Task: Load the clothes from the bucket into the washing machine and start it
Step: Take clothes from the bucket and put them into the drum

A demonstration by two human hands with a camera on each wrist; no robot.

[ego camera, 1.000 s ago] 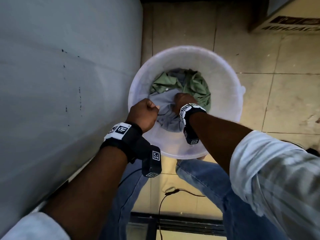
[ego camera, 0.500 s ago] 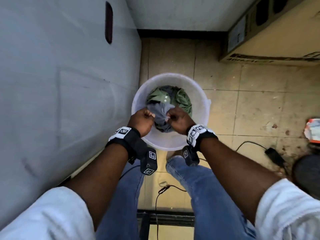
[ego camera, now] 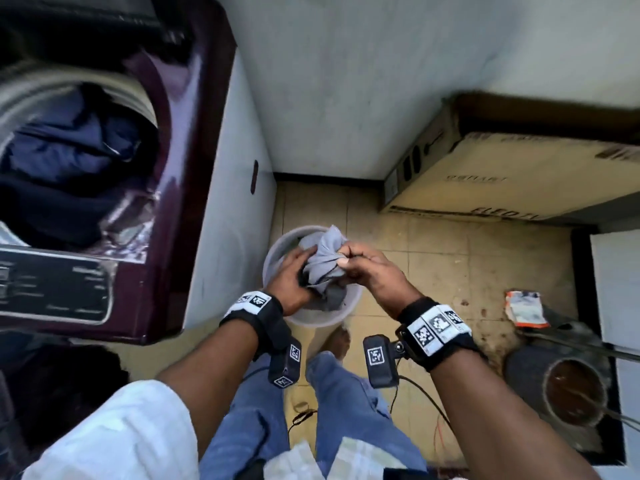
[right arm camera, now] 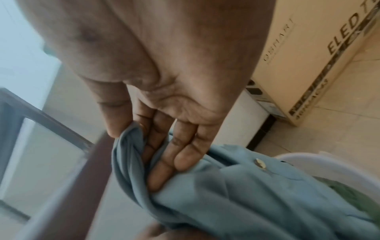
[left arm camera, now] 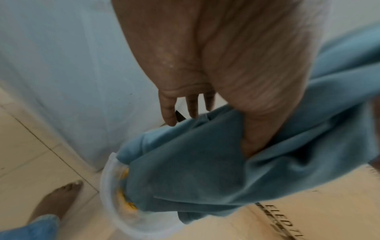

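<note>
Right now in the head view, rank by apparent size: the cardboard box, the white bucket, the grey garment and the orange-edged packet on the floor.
1. cardboard box, clearly largest.
2. white bucket, though partly hidden by the hands and cloth.
3. grey garment; lifted nearer the camera, so its rank against the bucket is unsure.
4. orange-edged packet, smallest.
</note>
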